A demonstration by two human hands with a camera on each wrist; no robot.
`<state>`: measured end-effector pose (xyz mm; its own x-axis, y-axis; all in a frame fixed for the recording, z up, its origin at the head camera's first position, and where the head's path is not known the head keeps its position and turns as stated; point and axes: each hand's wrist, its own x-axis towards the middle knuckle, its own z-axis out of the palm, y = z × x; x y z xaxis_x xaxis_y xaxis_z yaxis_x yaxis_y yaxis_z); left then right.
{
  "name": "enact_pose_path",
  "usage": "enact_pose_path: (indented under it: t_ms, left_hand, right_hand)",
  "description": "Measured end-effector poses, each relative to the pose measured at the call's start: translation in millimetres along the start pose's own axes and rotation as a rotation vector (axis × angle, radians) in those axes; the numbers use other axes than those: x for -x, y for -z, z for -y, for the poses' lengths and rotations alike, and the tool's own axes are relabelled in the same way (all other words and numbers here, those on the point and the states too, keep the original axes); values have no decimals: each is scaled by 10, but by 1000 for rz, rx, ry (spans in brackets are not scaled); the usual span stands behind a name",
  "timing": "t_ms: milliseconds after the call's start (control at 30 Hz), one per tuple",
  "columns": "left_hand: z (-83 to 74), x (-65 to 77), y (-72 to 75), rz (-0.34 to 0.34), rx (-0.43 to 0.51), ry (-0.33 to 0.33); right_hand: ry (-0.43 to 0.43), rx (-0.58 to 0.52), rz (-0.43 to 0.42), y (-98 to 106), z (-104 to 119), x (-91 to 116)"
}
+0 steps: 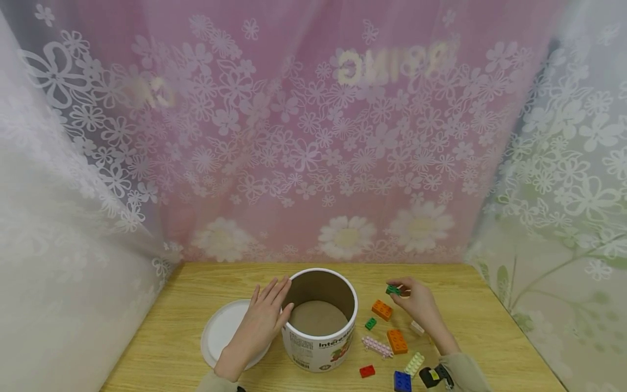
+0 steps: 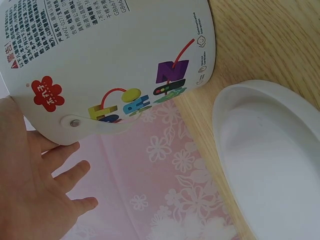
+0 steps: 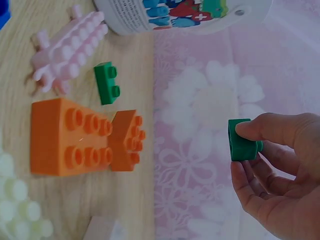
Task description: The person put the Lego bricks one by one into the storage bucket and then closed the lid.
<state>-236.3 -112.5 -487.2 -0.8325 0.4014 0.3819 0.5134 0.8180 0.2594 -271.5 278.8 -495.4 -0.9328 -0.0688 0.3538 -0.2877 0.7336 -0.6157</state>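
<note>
A white round bucket [image 1: 320, 353] with printed labels stands uncovered on the table, its inside bare. My left hand [image 1: 266, 316] touches the left side of its rim, fingers fairly straight and spread; the left wrist view shows the fingertips [image 2: 82, 167] beyond the bucket wall. To the right of the bucket, my right hand [image 1: 421, 305] is raised above the table. Its thumb and fingers pinch a green building block [image 3: 242, 140]. Nearest below that hand lie an orange block [image 1: 382, 310], a small green block [image 1: 370, 324] and a larger orange block [image 1: 397, 341].
A white lid [image 1: 215, 332] lies left of the bucket, partly behind my left forearm. Nearer the front right are a pink studded piece [image 1: 377, 347], a red block [image 1: 367, 371], a blue block [image 1: 403, 381], a pale yellow piece [image 1: 414, 365] and a whitish block [image 1: 417, 328]. Flowered curtains surround the table.
</note>
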Motion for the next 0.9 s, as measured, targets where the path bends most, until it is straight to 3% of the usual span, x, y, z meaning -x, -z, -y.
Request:
enact_pose_path:
  t_ms: [667, 900]
  left_hand:
    - [-1, 1, 1, -1, -6, 2]
    - [2, 3, -3, -5, -7, 2]
  right_hand:
    - [55, 12, 11, 28, 521, -169]
    - [115, -19, 12, -41, 702, -250]
